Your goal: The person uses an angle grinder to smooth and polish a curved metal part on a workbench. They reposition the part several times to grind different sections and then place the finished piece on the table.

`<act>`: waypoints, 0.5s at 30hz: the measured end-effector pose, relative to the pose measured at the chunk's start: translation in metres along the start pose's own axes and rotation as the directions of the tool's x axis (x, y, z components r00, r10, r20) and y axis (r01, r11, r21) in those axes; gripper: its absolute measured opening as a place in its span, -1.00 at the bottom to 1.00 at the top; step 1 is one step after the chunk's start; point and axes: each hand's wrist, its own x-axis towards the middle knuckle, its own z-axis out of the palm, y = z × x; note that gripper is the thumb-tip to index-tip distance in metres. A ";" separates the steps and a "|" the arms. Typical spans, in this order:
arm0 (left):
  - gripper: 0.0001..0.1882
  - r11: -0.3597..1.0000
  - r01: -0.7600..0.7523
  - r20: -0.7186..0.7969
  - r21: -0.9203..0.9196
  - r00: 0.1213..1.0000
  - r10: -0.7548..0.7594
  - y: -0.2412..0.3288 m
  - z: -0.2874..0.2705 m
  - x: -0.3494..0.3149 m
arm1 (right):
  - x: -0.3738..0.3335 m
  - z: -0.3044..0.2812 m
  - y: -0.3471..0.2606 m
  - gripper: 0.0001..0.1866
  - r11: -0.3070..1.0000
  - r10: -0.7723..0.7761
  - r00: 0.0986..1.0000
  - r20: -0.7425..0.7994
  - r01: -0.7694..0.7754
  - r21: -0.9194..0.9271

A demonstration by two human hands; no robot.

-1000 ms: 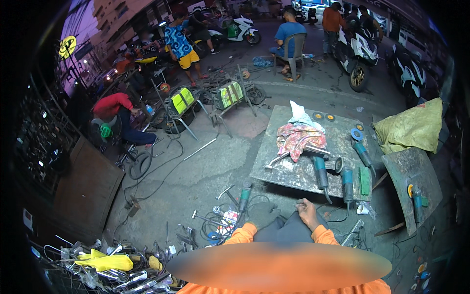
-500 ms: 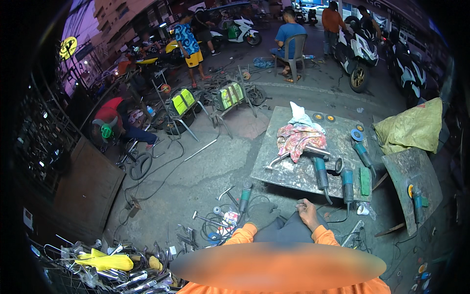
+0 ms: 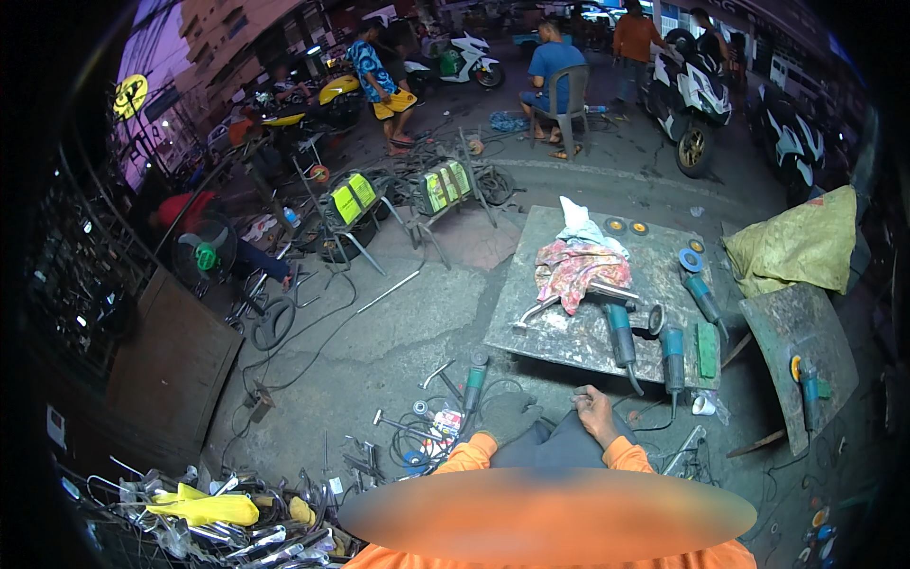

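My right hand [image 3: 595,415] is bare and lies over my right thigh, its fingers curled and pressed together; whatever they may hold is too small to name. A dark grey glove appears to cover my left hand [image 3: 510,419], which is near my left thigh and blends into the floor, so its fingers are hard to make out. Just left of it lies a green angle grinder [image 3: 475,383]. Beyond my hands stands a low worn table [image 3: 559,346] bearing a teal grinder [image 3: 621,334], another teal grinder [image 3: 673,358], a third grinder [image 3: 702,296] and a reddish rag [image 3: 580,270].
A metal-parts pile with a yellow cloth [image 3: 204,504] lies at the lower left. Cables and a hammer [image 3: 398,423] are on the floor. Two yellow-green machines [image 3: 353,196] stand on frames ahead. A fan [image 3: 206,248] is at left. People and motorbikes [image 3: 697,119] occupy the background.
My hands have barely moved. In the background, the person in yellow shorts has shifted right and bends more; the person in red by the fan leans further left.
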 end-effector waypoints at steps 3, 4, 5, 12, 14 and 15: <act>-0.56 0.995 -0.081 -0.051 0.057 0.995 0.084 -0.006 0.003 -0.001 | -0.006 0.001 -0.007 -0.75 0.989 -0.063 0.998 -0.026 0.059 -0.132; -0.57 0.994 -0.107 -0.063 0.008 0.992 0.107 -0.007 0.004 0.000 | -0.010 0.001 -0.010 -0.74 0.985 -0.157 0.986 -0.048 0.153 -0.077; -0.59 0.989 -0.144 -0.075 -0.035 0.987 0.141 -0.007 0.004 0.002 | -0.011 0.002 -0.015 -0.73 0.983 -0.174 0.980 -0.098 0.167 -0.076; -0.67 0.994 -0.092 -0.069 -0.055 0.994 0.088 0.005 0.004 0.005 | -0.021 -0.010 -0.039 -0.74 0.958 -0.242 0.947 -0.209 0.199 -0.208; -0.66 0.996 -0.086 -0.076 -0.033 0.994 0.084 0.005 0.004 0.003 | -0.017 -0.008 -0.037 -0.74 0.978 -0.099 0.979 -0.179 0.062 -0.200; -0.65 0.996 -0.083 -0.075 -0.020 0.994 0.081 0.004 0.004 0.002 | -0.015 -0.007 -0.035 -0.75 0.984 -0.091 0.985 -0.149 0.066 -0.164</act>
